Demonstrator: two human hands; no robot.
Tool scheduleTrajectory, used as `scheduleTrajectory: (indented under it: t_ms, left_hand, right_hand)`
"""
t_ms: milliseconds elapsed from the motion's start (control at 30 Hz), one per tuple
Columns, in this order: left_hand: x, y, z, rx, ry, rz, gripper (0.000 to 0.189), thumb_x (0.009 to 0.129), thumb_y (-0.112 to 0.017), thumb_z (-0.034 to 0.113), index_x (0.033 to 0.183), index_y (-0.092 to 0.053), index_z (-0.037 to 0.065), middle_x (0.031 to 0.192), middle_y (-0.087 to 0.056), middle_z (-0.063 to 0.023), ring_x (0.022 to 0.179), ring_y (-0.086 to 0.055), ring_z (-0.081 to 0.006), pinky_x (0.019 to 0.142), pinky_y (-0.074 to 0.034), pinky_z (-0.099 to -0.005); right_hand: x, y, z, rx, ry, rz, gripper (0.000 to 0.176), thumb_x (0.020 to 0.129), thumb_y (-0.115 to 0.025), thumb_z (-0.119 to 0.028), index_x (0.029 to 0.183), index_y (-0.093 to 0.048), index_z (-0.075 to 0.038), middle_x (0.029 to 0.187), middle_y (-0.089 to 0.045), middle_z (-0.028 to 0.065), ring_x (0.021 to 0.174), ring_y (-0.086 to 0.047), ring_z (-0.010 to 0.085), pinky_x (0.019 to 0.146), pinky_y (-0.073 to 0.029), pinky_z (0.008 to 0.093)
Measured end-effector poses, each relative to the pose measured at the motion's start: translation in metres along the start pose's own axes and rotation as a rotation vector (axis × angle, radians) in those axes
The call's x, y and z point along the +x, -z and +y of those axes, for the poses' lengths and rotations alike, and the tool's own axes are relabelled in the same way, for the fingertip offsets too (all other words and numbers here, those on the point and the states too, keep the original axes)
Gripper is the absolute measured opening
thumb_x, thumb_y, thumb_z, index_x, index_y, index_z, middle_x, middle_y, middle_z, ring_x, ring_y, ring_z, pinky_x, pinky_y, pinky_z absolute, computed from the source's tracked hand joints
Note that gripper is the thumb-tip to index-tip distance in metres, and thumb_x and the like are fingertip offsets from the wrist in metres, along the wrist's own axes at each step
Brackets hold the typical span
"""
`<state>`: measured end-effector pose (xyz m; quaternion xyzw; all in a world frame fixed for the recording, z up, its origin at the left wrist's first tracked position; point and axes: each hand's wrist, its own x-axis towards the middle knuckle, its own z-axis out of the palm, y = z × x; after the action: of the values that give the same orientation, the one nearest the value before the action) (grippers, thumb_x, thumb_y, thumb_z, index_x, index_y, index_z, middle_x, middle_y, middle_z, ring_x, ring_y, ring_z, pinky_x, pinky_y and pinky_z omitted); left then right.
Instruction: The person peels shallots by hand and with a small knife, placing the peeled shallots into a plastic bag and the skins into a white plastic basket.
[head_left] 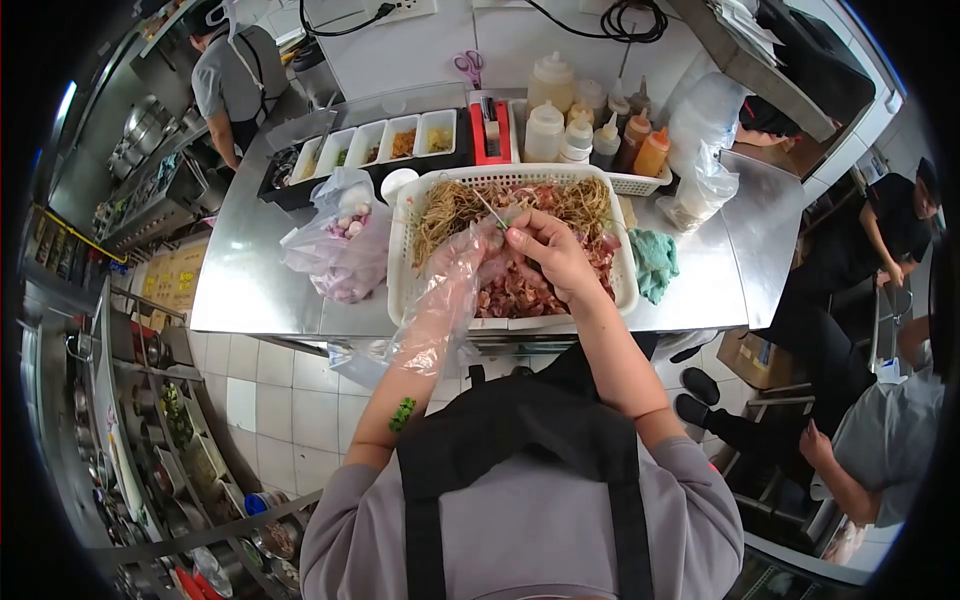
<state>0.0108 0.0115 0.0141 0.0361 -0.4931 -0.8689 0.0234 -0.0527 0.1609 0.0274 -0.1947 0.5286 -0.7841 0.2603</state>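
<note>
White basket, thin stick, two hands close together

Over the big white basket (399, 240), one thin stick (490, 210). Lies right at the fingertips of the bare right hand (548, 250), with the near end in a pinch between thumb and pointing finger. Slants up and to the left, with the far end out past the fingers, toward the back of the basket. Nearer hand: the right one, touching the stick. Just to the left and very close, the left hand (480, 250), in a see-through plastic glove. Left fingers bent near the stick; too blurry under the shiny plastic to tell if holding on or let go.

Now to count. Two hands, one stick. Under the hands, one big spread of pink and red meat (520, 300), too many bits to count. At the back of the basket, two heaps of brown stringy stuff (445, 212), one at each side. Beside the basket on the right, one green cloth (653, 265). To the left, one bag with pale round things (340, 270). Behind, five little white tubs (403, 138) of food, one red holder (478, 140) and one pair of purple scissors (469, 66). Bottles (545, 130): about nine, some partly hidden. Farther off, at least three other people (235, 75), well apart from the basket.
</note>
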Motion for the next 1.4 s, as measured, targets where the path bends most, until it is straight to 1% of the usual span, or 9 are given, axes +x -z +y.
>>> scheduleTrajectory:
  t_ms: [133,200,367,600,733,933,967,1233,1400]
  left_hand:
    - [0.012,0.012,-0.010,-0.071,0.008,0.002,0.036,0.089,-0.059,0.023,0.117,-0.054,0.002,0.106,-0.059,-0.0045,0.094,-0.058,-0.0146,0.084,-0.047,-0.0292]
    - [0.012,0.010,-0.012,-0.022,-0.029,0.059,0.034,0.087,-0.061,0.019,0.115,-0.054,0.002,0.108,-0.057,-0.0049,0.094,-0.057,-0.0138,0.085,-0.047,-0.0286]
    - [0.006,0.014,-0.014,-0.031,-0.084,0.102,0.033,0.085,-0.063,0.013,0.114,-0.054,0.002,0.106,-0.058,-0.0051,0.092,-0.057,-0.0132,0.084,-0.047,-0.0265]
    - [0.004,0.014,-0.001,-0.214,-0.012,-0.033,0.036,0.084,-0.060,0.009,0.118,-0.052,-0.002,0.109,-0.057,-0.0085,0.092,-0.060,-0.0179,0.085,-0.048,-0.0266]
    - [0.004,0.013,0.002,-0.349,0.027,-0.009,0.037,0.086,-0.058,0.009,0.120,-0.050,-0.003,0.112,-0.056,-0.0087,0.098,-0.059,-0.0195,0.090,-0.048,-0.0270]
    - [0.007,0.015,-0.010,-0.299,-0.106,0.015,0.046,0.089,-0.057,0.012,0.129,-0.041,-0.004,0.120,-0.052,-0.0153,0.110,-0.054,-0.0257,0.095,-0.046,-0.0315]
    - [0.010,0.023,-0.016,-0.251,-0.119,-0.013,0.046,0.088,-0.060,0.016,0.127,-0.044,-0.003,0.119,-0.053,-0.0131,0.108,-0.055,-0.0216,0.094,-0.047,-0.0297]
    - [0.010,0.025,-0.017,-0.237,-0.088,0.006,0.047,0.085,-0.065,0.022,0.123,-0.048,0.000,0.111,-0.058,-0.0088,0.099,-0.058,-0.0175,0.087,-0.049,-0.0273]
    - [0.008,0.032,-0.022,-0.164,-0.030,-0.006,0.038,0.086,-0.063,0.018,0.118,-0.051,0.001,0.105,-0.060,-0.0071,0.093,-0.060,-0.0159,0.081,-0.051,-0.0284]
  right_hand:
    - [0.009,-0.010,0.017,-0.162,0.111,0.152,0.013,0.089,-0.060,-0.013,0.088,-0.050,-0.005,0.065,-0.051,0.0000,0.041,-0.038,0.0056,0.037,-0.027,0.0210]
    - [0.016,-0.013,0.030,-0.534,0.538,0.263,0.015,0.087,-0.063,-0.013,0.088,-0.051,-0.003,0.067,-0.054,0.0015,0.047,-0.039,0.0021,0.041,-0.029,0.0191]
    - [0.003,-0.017,0.007,-0.104,0.028,0.135,0.015,0.089,-0.060,-0.014,0.085,-0.051,-0.002,0.063,-0.054,0.0019,0.040,-0.040,0.0047,0.035,-0.027,0.0202]
    - [0.010,0.002,0.003,-0.168,0.077,0.214,0.017,0.087,-0.062,-0.016,0.086,-0.051,-0.003,0.063,-0.053,0.0008,0.039,-0.038,0.0040,0.034,-0.026,0.0202]
    - [0.006,0.007,-0.004,-0.485,0.172,0.295,0.024,0.086,-0.063,-0.017,0.099,-0.055,0.000,0.075,-0.058,0.0046,0.062,-0.054,0.0120,0.057,-0.045,0.0267]
    - [-0.011,-0.013,0.004,-0.801,0.333,0.081,0.039,0.085,-0.061,-0.019,0.119,-0.053,-0.002,0.097,-0.063,0.0145,0.091,-0.061,0.0254,0.084,-0.046,0.0347]
    - [-0.013,-0.014,0.004,-0.770,0.179,0.056,0.040,0.085,-0.061,-0.020,0.120,-0.052,-0.003,0.104,-0.062,0.0168,0.099,-0.059,0.0277,0.086,-0.045,0.0358]
    - [-0.015,-0.011,-0.005,-0.767,0.138,0.033,0.046,0.085,-0.063,-0.021,0.126,-0.048,-0.003,0.114,-0.059,0.0139,0.109,-0.055,0.0241,0.093,-0.041,0.0331]
    - [-0.011,-0.013,0.005,-0.793,0.343,0.036,0.039,0.085,-0.062,-0.015,0.119,-0.052,0.000,0.112,-0.060,0.0170,0.104,-0.059,0.0255,0.089,-0.044,0.0331]
